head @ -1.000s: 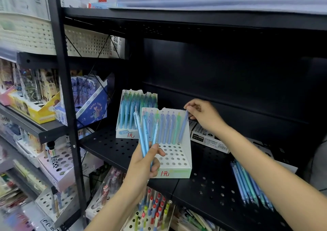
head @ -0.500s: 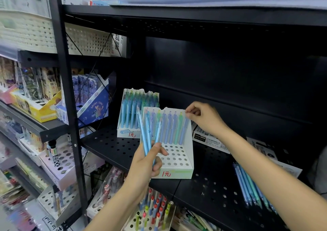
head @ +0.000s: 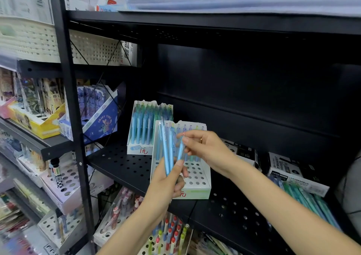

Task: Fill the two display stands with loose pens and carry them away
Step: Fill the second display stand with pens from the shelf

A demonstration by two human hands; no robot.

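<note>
Left hand (head: 166, 184) grips upright blue pens (head: 167, 153) | right hand (head: 203, 147) pinches one | front display stand (head: 197, 182) behind, marker boxes (head: 289, 172) right

Matt black perforated metal shelf (head: 125, 166); on it, white punched card stand (head: 197, 178) with smooth, slightly glossy plastic pens (head: 166, 153); above, cream plastic lattice basket (head: 93, 49).

The left hand (head: 166, 184) grips a bunch of blue pens (head: 167, 153); the right hand (head: 203, 149) pinches one pen (head: 180, 151) before the front stand (head: 197, 176).

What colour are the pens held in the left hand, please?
Light blue pens, left hand; head view.
</note>
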